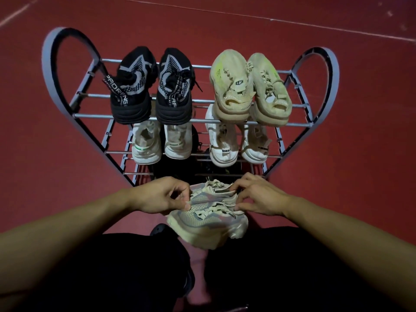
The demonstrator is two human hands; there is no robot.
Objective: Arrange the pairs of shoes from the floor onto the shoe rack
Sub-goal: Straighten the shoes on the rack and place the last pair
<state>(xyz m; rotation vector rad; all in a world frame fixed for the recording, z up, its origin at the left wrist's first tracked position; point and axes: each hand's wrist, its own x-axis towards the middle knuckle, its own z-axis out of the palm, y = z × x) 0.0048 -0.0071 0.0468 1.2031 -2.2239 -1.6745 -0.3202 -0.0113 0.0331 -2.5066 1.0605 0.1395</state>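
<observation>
both hands, the left hand (pixel 161 195) and right hand (pixel 258 197), pinch the collars of a pale grey-pink pair of sneakers (pixel 209 212) with curled fingers, holding them together just before the shoe rack (pixel 144 115). its upper shelves already carry four pairs, so this pair likely goes on the lowest shelf.

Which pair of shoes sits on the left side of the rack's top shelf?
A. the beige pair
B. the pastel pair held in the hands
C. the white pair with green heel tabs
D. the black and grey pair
D: the black and grey pair rests across the top bars of the shoe rack at its left, with the beige pair to its right.
</observation>
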